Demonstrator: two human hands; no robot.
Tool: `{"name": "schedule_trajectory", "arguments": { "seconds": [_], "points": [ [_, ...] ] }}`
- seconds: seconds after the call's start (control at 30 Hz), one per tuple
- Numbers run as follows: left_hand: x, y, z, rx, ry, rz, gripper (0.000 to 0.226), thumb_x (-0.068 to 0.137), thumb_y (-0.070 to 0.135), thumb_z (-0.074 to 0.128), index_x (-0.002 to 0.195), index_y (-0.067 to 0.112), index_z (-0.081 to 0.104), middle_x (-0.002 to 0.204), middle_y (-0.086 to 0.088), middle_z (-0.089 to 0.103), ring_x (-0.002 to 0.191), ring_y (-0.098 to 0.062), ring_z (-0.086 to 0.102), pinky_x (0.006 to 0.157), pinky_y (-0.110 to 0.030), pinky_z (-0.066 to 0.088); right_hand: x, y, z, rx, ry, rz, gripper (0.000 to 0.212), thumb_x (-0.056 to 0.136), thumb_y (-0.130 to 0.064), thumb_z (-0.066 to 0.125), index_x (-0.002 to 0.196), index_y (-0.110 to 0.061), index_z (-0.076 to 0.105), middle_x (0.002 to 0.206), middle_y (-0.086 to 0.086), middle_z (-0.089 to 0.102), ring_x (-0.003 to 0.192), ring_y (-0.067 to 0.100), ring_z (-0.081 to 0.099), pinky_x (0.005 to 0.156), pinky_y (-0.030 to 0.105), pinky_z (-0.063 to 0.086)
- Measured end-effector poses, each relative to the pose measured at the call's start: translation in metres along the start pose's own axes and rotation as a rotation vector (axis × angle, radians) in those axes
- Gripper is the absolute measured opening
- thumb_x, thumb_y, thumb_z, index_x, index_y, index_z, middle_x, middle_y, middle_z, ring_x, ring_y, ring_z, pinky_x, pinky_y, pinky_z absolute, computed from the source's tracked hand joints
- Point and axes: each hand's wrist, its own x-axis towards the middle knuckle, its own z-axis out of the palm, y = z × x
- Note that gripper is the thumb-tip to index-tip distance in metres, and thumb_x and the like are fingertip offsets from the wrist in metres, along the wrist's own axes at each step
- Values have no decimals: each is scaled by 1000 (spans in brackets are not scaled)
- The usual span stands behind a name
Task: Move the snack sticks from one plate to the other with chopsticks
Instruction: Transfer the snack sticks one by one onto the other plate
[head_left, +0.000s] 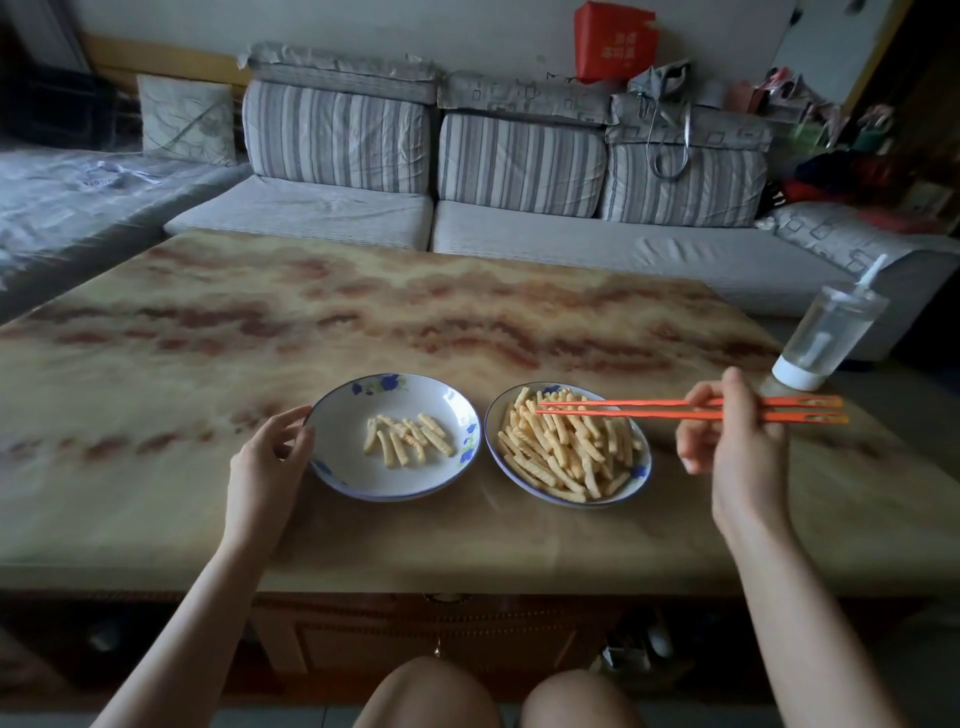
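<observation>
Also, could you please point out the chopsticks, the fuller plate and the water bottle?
chopsticks (623, 402), head view, shaft of upper stick
fuller plate (497, 423), head view, left rim
water bottle (826, 332), head view, clear body

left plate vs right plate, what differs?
Fill: the left plate carries a few snack sticks in a loose layer; the right plate is heaped with them.
Contact: the left hand holds the left plate's rim; no hand touches the right plate.
The chopsticks, in the right hand, have their tips over the right plate, not the left plate.
Shared: white, blue flower rims, side by side on the table.
</observation>
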Motion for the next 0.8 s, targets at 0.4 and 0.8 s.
{"name": "schedule_trajectory", "arguments": {
  "seconds": [0.4, 0.8],
  "points": [
    [-1, 0, -1, -2, -14, 2, 30, 94, 21, 56, 122, 21, 64, 104, -7, 71, 87, -18, 63, 73, -31, 43, -5, 8, -16, -89, 18, -27, 43, 102, -31, 38, 66, -10, 51, 38, 4, 47, 31, 13, 40, 33, 17, 29],
    [0, -1, -1, -1, -7, -6, 30, 93, 19, 56, 122, 21, 64, 103, -7, 70, 86, -17, 63, 71, -29, 41, -6, -1, -5, 6, 115, -64, 40, 103, -26, 36, 66, -12, 46, 40, -7, 45, 32, 9, 43, 33, 17, 26]
  ]
}}
